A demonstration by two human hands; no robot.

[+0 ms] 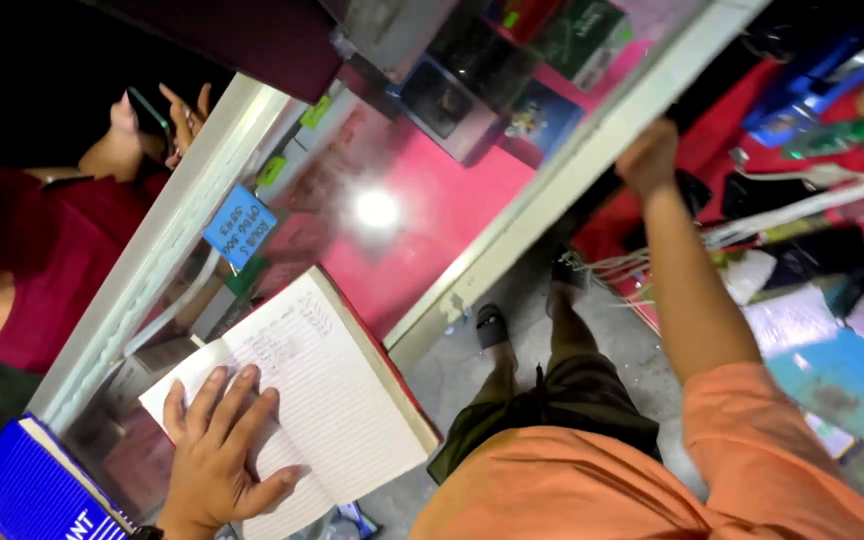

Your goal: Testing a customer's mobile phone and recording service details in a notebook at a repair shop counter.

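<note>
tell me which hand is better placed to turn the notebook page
Likely the left hand: it lies flat on the open notebook. The right hand is stretched away, gripping the glass counter's far edge.

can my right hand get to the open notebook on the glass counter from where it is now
Probably yes. The right hand grips the counter's far edge, and only bare glass lies between it and the open notebook. The left hand already lies flat on the page, covering its lower part.
</note>
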